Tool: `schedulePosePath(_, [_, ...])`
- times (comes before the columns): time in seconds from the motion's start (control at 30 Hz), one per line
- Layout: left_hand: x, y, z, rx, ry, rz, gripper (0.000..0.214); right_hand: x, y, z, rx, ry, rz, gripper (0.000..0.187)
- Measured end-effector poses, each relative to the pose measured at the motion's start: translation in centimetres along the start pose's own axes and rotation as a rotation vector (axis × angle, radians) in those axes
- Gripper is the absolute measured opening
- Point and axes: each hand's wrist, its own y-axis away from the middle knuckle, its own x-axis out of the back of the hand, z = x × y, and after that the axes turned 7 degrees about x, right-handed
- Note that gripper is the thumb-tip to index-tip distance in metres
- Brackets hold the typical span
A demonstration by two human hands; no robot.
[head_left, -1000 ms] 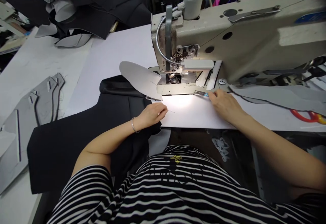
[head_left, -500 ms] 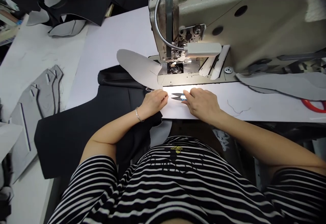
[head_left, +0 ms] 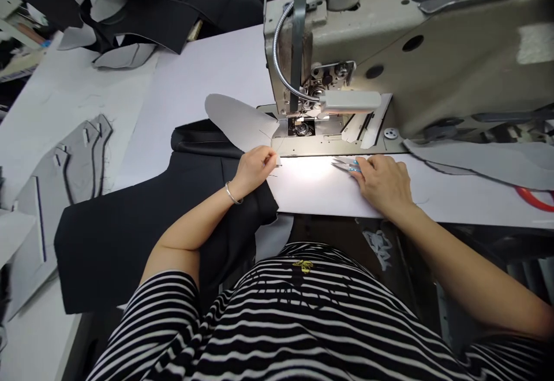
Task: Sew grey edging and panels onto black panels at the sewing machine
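My left hand [head_left: 256, 168] is closed in a pinch at the right edge of a large black fabric piece [head_left: 116, 231]. A small pale tip and a loose thread end show beside its fingers; what exactly is pinched is partly hidden. Attached at the top of the black piece is a light grey rounded panel [head_left: 236, 116], resting against the sewing machine bed. Thread snips [head_left: 344, 164] are in my right hand [head_left: 387, 183], blades pointing left and slightly apart, over the lit white table, well away from the left hand.
The sewing machine [head_left: 454, 63] stands behind my hands, its needle area lit by a lamp [head_left: 350, 101]. Grey cut panels [head_left: 489, 159] and a red handle [head_left: 534, 199] lie at right. More grey pieces [head_left: 78, 167] lie at left, with dark fabric [head_left: 142, 17] piled behind.
My right hand has drawn the snips away to the right, off the thread at my left hand. The left hand has shifted slightly left. The camera view has tilted up a little.
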Motion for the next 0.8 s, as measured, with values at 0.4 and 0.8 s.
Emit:
schedulePosePath(0.4, [-3.5, -9.0, -2.3, 0.199, 0.047, 0.014, 0.020, -2.6, -0.1, 1.0, -0.049, -0.017, 0.081, 0.043])
schedulePosePath(0.8, [-4.7, -9.3, -2.0, 0.159, -0.022, 0.053, 0.021, -2.8, -0.1, 0.9, -0.050, 0.026, 0.071, 0.045])
